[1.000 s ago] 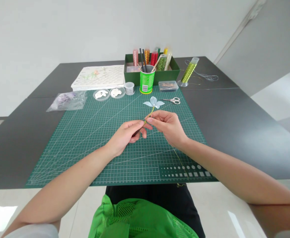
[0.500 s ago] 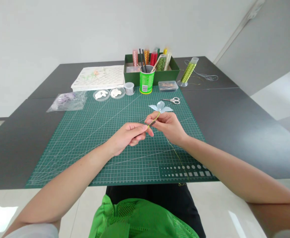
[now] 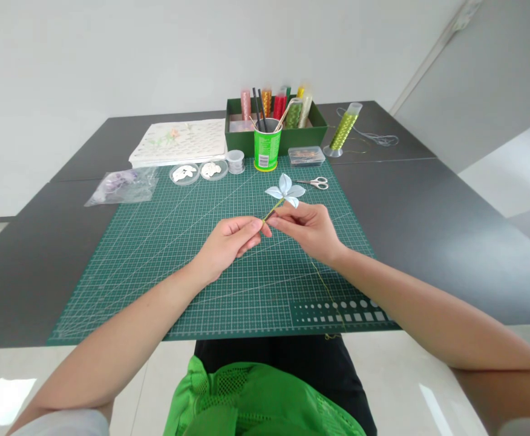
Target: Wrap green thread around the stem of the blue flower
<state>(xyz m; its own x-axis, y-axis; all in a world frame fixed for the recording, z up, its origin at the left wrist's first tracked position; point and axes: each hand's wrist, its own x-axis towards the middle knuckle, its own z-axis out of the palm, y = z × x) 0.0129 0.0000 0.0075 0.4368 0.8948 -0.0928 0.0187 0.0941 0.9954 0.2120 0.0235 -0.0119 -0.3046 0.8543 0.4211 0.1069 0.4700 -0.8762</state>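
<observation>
An artificial flower (image 3: 285,192) with several pale blue petals tilts up above my hands on a thin yellow-green stem (image 3: 274,209). My left hand (image 3: 238,239) is closed, pinching the stem's lower end between thumb and forefinger. Higher up, just below the petals, my right hand (image 3: 308,229) is closed round the stem with thumb and fingertips. A short dark piece shows along the stem between the two hands; what it is I cannot tell. Fine yellow-green thread (image 3: 323,283) trails below my right hand over the green cutting mat (image 3: 192,242) and past its front edge.
White-handled scissors (image 3: 318,183) lie beyond my right hand. Farther back stand a green can (image 3: 267,148) of sticks, a box of thread spools (image 3: 242,142), a clear case (image 3: 305,155), dishes of white pieces (image 3: 184,174) and a green spool (image 3: 344,130). A plastic bag (image 3: 124,184) lies left.
The flower has turned, its petals facing me more and sitting slightly higher and left. Both hands have shifted slightly up, the left one also a little left.
</observation>
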